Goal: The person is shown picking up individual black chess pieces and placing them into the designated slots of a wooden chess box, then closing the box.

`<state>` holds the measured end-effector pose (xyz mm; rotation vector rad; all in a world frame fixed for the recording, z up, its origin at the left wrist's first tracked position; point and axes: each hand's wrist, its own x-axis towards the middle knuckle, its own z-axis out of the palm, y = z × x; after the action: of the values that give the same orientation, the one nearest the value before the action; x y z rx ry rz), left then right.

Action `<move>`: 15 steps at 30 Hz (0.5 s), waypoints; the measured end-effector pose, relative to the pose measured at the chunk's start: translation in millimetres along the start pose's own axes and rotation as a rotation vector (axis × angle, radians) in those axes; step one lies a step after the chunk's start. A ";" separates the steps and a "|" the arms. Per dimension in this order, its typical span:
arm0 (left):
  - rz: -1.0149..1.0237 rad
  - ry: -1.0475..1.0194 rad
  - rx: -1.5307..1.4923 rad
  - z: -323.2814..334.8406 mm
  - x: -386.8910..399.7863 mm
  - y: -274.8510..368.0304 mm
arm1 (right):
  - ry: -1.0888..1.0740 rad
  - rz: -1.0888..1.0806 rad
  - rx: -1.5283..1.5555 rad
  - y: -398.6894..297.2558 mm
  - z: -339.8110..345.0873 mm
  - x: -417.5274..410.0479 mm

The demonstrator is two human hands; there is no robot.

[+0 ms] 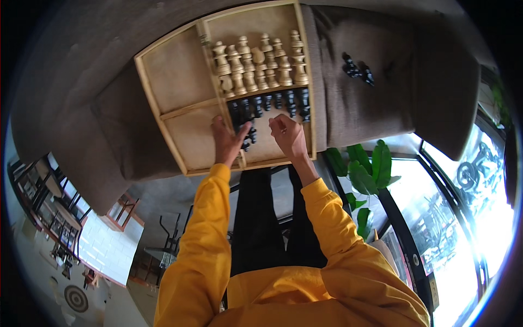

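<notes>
An open hinged wooden chess box [169, 112] lies before me. Its upper right compartment holds rows of pale wooden chess pieces [261, 61]. Black chess pieces [257, 105] line the top of the compartment below, just under the wooden divider. My left hand [228, 141] is at the box's middle edge, fingers apart, its thumb against or just over a small group of black pieces [251, 135]. Over the same compartment, my right hand [287, 135] has its fingers curled in. Whether it has a piece inside is hidden.
The box rests on a grey-brown upholstered seat [135, 139]. Two or three black pieces [357, 70] lie on the cushion to its right. A green leafy plant [363, 171] and glass panels [425, 212] are at lower right. Chairs [167, 237] stand at lower left.
</notes>
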<state>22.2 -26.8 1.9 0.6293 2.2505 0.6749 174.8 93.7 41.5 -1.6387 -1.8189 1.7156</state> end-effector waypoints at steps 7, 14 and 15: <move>-0.084 -0.038 -0.034 -9.9 -1.9 10.6 | 0.382 -0.020 -0.065 39.8 -119.9 69.9; -0.106 -0.158 -0.100 4.7 2.0 28.3 | 0.550 -0.322 -0.595 126.9 -219.4 169.9; -0.118 -0.152 -0.077 0.2 0.6 26.8 | 0.440 -0.279 -0.602 120.9 -214.1 180.2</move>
<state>28.4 -6.4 18.1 0.4888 2.0923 0.6305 327.7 329.2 -77.1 -1.6566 -2.2968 0.6500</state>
